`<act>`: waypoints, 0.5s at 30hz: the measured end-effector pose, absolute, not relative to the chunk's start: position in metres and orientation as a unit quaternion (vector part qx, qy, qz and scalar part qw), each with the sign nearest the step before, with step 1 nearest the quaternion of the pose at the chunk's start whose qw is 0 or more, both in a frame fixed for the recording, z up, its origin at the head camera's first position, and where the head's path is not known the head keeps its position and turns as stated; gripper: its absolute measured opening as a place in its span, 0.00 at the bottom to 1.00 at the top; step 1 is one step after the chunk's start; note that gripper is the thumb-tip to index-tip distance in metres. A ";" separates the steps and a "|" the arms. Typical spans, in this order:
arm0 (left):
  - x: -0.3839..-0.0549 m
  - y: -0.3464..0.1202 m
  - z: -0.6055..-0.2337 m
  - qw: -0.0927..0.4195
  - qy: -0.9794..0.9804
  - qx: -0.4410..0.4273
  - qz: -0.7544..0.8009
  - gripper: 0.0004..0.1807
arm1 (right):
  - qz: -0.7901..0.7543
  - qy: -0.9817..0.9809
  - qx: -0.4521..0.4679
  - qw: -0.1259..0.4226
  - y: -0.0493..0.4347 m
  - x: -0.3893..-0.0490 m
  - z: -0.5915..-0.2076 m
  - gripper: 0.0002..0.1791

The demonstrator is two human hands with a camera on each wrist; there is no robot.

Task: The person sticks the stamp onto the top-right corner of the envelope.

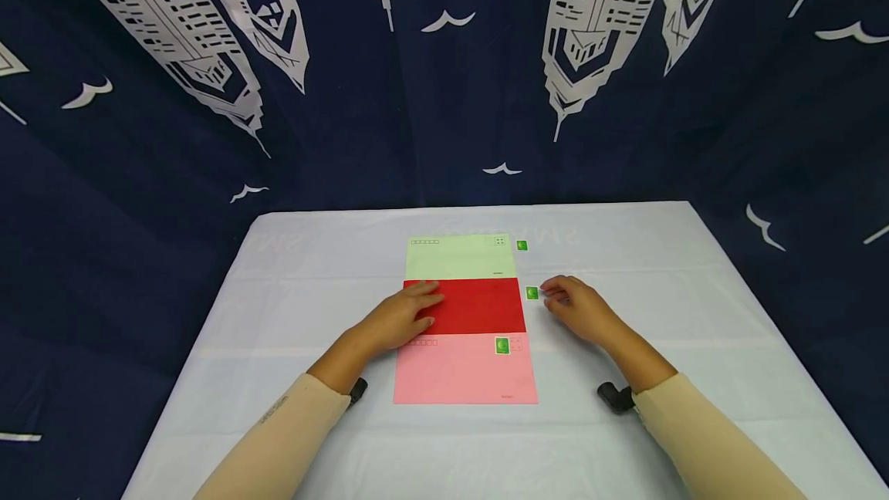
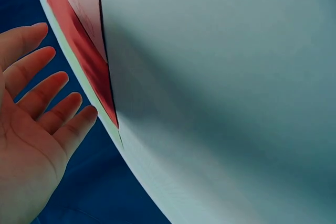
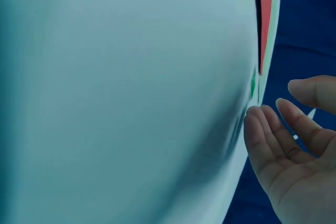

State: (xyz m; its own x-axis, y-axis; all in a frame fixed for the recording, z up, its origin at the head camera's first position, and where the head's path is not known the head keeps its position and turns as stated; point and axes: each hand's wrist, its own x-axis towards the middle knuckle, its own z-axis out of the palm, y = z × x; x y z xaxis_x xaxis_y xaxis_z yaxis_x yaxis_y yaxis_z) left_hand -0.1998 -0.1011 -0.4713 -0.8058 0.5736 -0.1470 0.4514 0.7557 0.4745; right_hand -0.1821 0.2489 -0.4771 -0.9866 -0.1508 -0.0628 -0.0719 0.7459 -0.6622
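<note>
Three paper envelopes lie in a column in the head view: light green (image 1: 451,258) farthest, red (image 1: 479,305) in the middle, pink (image 1: 458,376) nearest. My left hand (image 1: 399,316) is over the left end of the red one, its fingers spread and relaxed, as the left wrist view also shows. A green stamp (image 1: 502,346) sits on the pink envelope near its upper right corner. Just right of the red envelope lies another stamp (image 1: 532,292), with my right hand's fingertips close beside it. That right hand (image 1: 578,307) has loosely bent fingers and holds nothing.
A third green stamp (image 1: 522,245) lies right of the light green envelope. The white tabletop (image 1: 312,292) surrounds everything, and a navy cloth (image 1: 451,114) with white building prints hangs behind its far edge. Black wrist cameras (image 1: 615,398) sit at both cuffs.
</note>
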 end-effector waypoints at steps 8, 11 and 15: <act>-0.201 -0.100 -0.476 0.170 0.921 0.280 0.213 0.30 | -0.375 0.921 -0.047 0.096 0.252 -0.195 -0.483 0.15; -0.200 -0.100 -0.477 0.170 0.920 0.287 0.206 0.29 | -0.374 0.920 -0.041 0.106 0.251 -0.199 -0.484 0.16; -0.201 -0.099 -0.479 0.166 0.921 0.294 0.194 0.28 | -0.378 0.918 -0.029 0.117 0.252 -0.204 -0.485 0.16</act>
State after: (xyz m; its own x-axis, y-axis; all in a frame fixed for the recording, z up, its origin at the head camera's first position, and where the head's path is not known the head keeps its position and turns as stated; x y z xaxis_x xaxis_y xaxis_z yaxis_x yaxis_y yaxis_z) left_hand -0.2009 -0.0990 -0.4793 -0.7719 0.6063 -0.1914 0.4772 0.7513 0.4559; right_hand -0.2038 0.2515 -0.4853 -0.9710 -0.1419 -0.1924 0.0348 0.7126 -0.7008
